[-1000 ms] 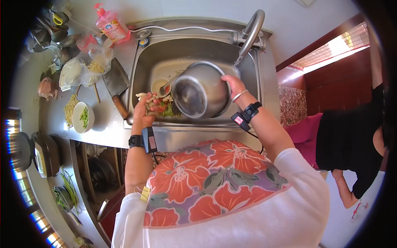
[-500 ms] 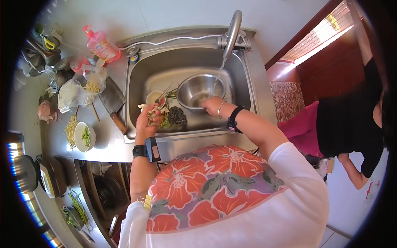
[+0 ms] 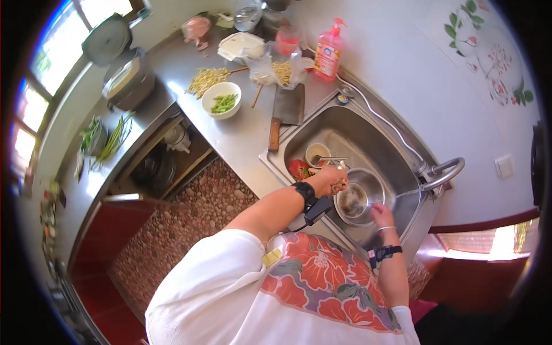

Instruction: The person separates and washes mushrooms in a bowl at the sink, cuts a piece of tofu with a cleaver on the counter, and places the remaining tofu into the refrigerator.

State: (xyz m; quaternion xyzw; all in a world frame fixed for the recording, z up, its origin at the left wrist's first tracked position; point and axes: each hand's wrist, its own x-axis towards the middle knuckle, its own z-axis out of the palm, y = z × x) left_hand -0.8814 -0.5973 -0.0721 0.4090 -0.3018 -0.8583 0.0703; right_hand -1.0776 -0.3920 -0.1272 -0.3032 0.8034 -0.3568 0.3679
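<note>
My left hand (image 3: 333, 179) is closed around small pale pieces (image 3: 341, 167) of food whose kind I cannot make out, above the left rim of a metal bowl (image 3: 368, 178). The bowl stands in the sink (image 3: 325, 121) with cloudy water in its bottom. At its near right rim, my right hand (image 3: 382, 216) has its fingers on the edge. Left of the metal bowl sits a small pale bowl (image 3: 317, 150) with a metal utensil (image 3: 332, 158) across it. Something red (image 3: 298, 169) lies beside my left hand.
The faucet (image 3: 445, 172) rises at the sink's right end. A cleaver (image 3: 289, 106) lies on the counter by the sink's left edge. Beyond it are a white bowl of cut green pieces (image 3: 223, 103), bean sprouts (image 3: 208, 80) and a pink pump bottle (image 3: 328, 52).
My view has swung left, bringing the counter and floor into sight. My left hand is now at the metal bowl's rim with the pale pieces. The other person has mostly left view.
</note>
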